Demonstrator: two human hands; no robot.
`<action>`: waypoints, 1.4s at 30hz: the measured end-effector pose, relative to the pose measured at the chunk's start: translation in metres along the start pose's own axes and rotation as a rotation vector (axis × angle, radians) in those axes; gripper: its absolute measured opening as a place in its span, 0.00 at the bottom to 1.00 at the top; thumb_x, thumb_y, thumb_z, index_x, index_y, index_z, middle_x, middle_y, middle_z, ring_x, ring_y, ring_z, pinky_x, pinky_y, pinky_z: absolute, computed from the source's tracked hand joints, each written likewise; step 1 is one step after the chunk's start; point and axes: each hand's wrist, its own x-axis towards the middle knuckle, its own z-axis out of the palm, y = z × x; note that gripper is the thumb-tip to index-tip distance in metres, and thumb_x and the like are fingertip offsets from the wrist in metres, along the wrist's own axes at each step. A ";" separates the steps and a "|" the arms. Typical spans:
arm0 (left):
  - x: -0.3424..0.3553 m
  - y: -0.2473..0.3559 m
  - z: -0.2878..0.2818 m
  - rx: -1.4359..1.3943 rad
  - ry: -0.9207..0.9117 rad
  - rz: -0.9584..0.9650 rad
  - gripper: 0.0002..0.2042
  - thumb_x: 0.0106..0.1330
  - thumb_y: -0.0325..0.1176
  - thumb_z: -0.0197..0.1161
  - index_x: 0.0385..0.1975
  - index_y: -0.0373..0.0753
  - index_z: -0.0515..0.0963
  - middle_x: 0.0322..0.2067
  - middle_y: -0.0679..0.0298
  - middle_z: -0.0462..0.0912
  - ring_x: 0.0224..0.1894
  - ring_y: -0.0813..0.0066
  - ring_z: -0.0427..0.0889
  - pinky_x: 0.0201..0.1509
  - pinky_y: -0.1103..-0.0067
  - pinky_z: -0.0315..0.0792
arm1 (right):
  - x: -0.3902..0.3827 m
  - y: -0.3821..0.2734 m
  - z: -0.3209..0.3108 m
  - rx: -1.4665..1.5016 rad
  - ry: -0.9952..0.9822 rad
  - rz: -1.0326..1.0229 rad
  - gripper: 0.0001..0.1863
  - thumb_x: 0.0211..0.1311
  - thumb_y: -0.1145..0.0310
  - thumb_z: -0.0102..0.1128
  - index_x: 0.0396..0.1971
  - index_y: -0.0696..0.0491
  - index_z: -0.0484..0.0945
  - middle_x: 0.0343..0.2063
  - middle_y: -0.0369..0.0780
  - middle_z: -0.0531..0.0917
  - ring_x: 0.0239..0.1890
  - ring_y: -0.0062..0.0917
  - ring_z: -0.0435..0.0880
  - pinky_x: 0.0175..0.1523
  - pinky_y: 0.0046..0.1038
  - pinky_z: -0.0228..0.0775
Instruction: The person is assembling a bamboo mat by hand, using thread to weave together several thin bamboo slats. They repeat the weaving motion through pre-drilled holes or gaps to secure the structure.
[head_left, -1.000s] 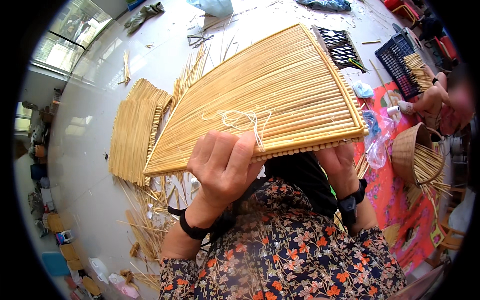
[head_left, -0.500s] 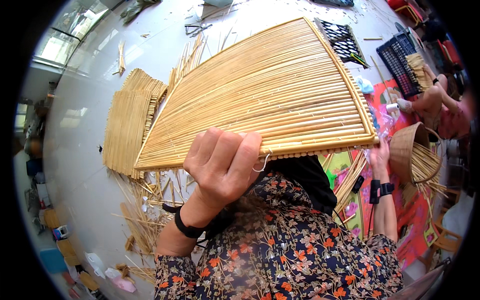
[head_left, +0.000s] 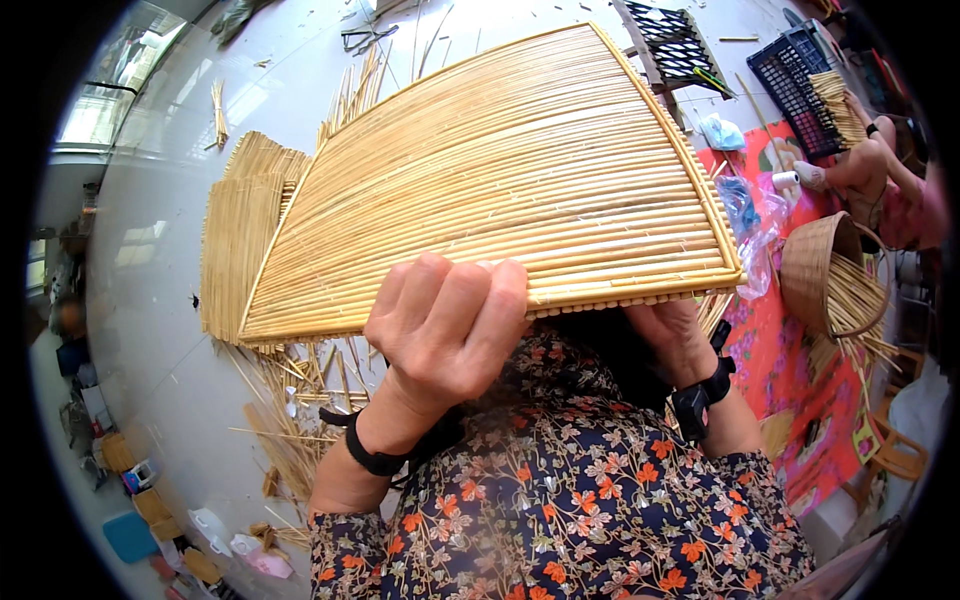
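Note:
A flat, stiff mat of yellow reed-like stalks [head_left: 500, 160] fills the middle of the view. Stalks lie side by side, and a thicker stalk border runs along its edges. My left hand [head_left: 448, 325] is closed round the near edge, knuckles on top. Under that edge, farther right, is my right hand [head_left: 675, 335], palm side partly showing. The mat covers its fingers, so whether they grip or only touch it is hidden.
Stacked stalk mats [head_left: 240, 255] lie on the floor at left, with loose stalks [head_left: 285, 440] nearer me. At right stand a wicker basket of stalks [head_left: 815, 275] and a dark plastic crate [head_left: 795, 85]. Another person's arm [head_left: 895, 160] holds stalks beyond, past a red floral sheet [head_left: 780, 400].
My right hand has moved left from the mat's near right corner to beneath its near edge. The mat has shifted slightly left; my left hand keeps its grip. The white thread loop no longer shows.

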 end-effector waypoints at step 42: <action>-0.070 -0.007 0.008 -0.159 -0.106 -0.047 0.32 0.51 0.38 0.89 0.53 0.43 0.76 0.46 0.66 0.79 0.46 0.65 0.82 0.52 0.68 0.77 | -0.011 -0.044 0.034 -1.997 -0.181 -0.264 0.10 0.57 0.74 0.69 0.39 0.55 0.84 0.34 0.42 0.86 0.40 0.38 0.86 0.46 0.42 0.78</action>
